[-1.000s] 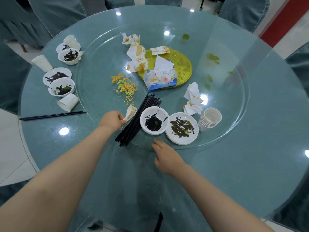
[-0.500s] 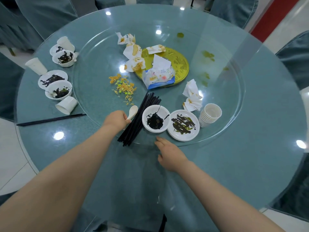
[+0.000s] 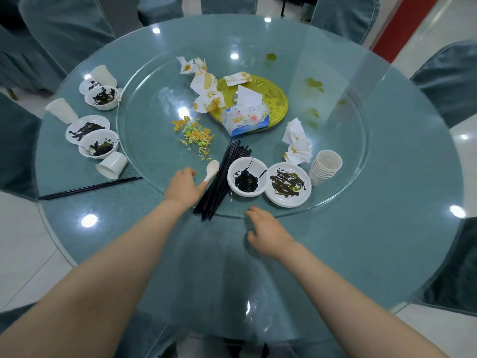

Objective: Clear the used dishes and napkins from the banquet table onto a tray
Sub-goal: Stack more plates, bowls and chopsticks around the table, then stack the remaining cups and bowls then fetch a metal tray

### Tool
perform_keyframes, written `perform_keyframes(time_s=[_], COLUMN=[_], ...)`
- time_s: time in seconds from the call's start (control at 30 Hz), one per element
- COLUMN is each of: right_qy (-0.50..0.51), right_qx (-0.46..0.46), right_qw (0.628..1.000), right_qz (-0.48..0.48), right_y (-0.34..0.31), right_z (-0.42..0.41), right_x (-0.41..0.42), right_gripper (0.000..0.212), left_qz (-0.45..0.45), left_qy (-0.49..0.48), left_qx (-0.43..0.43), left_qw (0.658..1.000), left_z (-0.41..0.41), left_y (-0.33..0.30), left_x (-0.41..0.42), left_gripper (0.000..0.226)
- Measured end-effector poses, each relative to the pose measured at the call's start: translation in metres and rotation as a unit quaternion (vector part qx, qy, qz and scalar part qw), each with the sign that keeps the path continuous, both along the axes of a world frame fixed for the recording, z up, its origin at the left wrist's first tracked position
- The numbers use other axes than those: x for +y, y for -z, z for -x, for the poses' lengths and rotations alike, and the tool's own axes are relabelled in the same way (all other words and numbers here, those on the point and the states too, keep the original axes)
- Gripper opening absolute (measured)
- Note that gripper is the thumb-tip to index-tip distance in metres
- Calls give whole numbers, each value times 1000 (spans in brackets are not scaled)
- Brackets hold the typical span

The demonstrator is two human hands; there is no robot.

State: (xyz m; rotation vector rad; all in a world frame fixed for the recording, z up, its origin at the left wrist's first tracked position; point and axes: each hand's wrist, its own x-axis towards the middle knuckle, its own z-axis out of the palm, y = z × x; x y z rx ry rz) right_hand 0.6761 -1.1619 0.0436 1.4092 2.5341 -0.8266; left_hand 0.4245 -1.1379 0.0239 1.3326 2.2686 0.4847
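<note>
My left hand (image 3: 183, 187) lies on the glass turntable (image 3: 357, 161), its fingers loosened and its thumb tip touching the handle of a white spoon (image 3: 213, 168). Right of the spoon lies a bundle of black chopsticks (image 3: 222, 177). Then come a white bowl with dark sauce (image 3: 247, 177), a smeared white plate (image 3: 287, 184) and a stack of white cups (image 3: 325, 166). My right hand (image 3: 268, 233) hovers open, palm down, just outside the turntable's near rim. Stained napkins (image 3: 296, 147) lie behind the plate, and more napkins (image 3: 206, 91) beside a gold tray (image 3: 273, 99).
A tissue pack (image 3: 245, 117) sits on the gold tray's near edge. Food scraps (image 3: 196, 135) are strewn mid-turntable. At the table's left edge stand dirty bowls (image 3: 98, 144), a plate (image 3: 86, 129), tipped cups (image 3: 112, 165) and a chopstick pair (image 3: 90, 187). Covered chairs ring the table.
My left hand, a closed fist round the spoon before, has loosened, and the spoon now lies on the turntable. My right hand has stayed near the rim.
</note>
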Motion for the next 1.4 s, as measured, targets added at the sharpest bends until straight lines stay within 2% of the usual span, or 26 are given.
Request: perform_keyframes(time_s=[0.23,0.43,0.57,0.9,1.17,1.4], right_qy=[14,27,37,-12,-101,-199], right_qx=[19,46,89,147,181,217], right_qw=[1000,998,995,989,977,953], right_qz=[-11,-11,-4,3,51,68], right_y=[-20,-46,-60,-87,-101,-111], right_z=[9,12,12,30,105,215], right_x=[-25,-58,-91,-196,-292,-393], right_gripper=[63,62,60,56,54,55], left_qz=[-25,-59,-70,-106,-146,-193], left_qy=[32,23,6,-95,-184,-262], left_qx=[-7,-28,-32,-36,-31,-17], left_qw=[999,998,997,989,972,945], left_z=[0,-9,-19,-27,13,106], left_y=[-15,-34,-47,-90,-121,-131], left_x=[-54,-115,-167,-326,-447,-537], left_gripper=[51,46,45,48,44,40])
